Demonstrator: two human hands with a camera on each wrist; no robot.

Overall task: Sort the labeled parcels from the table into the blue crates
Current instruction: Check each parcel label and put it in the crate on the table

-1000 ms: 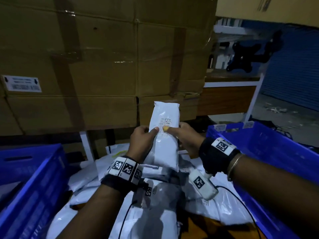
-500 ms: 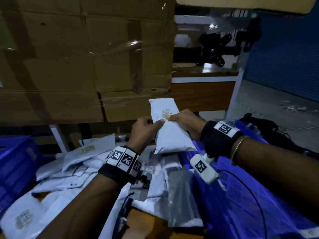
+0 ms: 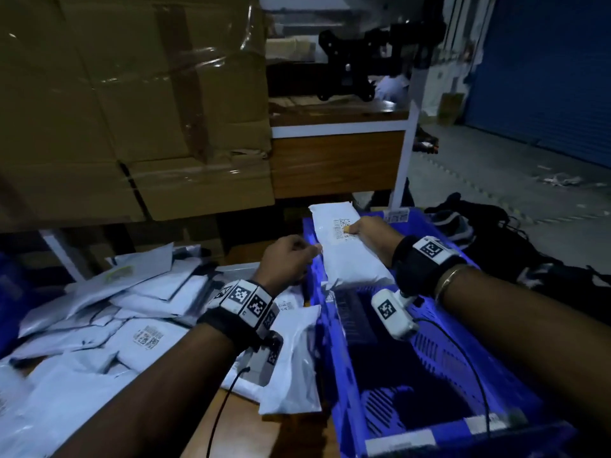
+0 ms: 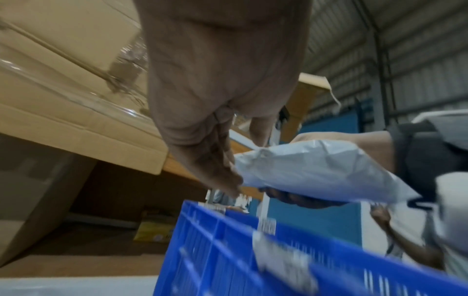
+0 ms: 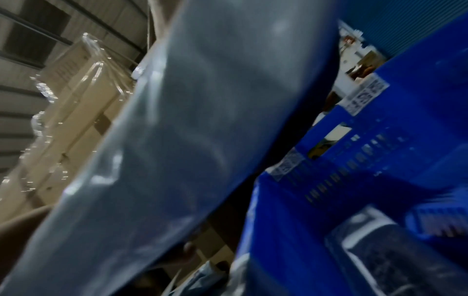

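No text, brand or number is legible in any view. The held parcel (image 3: 347, 249) bears a printed label with barcode and square code, characters too small to read. A parcel on the counter (image 3: 148, 337) shows two square codes, unreadable. The blue crate (image 3: 334, 375) carries white stickers (image 5: 364, 96) with blurred codes. The wristbands (image 3: 246, 300) display black-and-white square markers only.

Blue crate (image 3: 334, 365): open top, interior mostly free, one dark item on its floor, possibly a parcel. Left side blocked by heaped white parcels (image 3: 109, 302) on the table; stacked cardboard boxes (image 3: 132, 110) wall off the far side.
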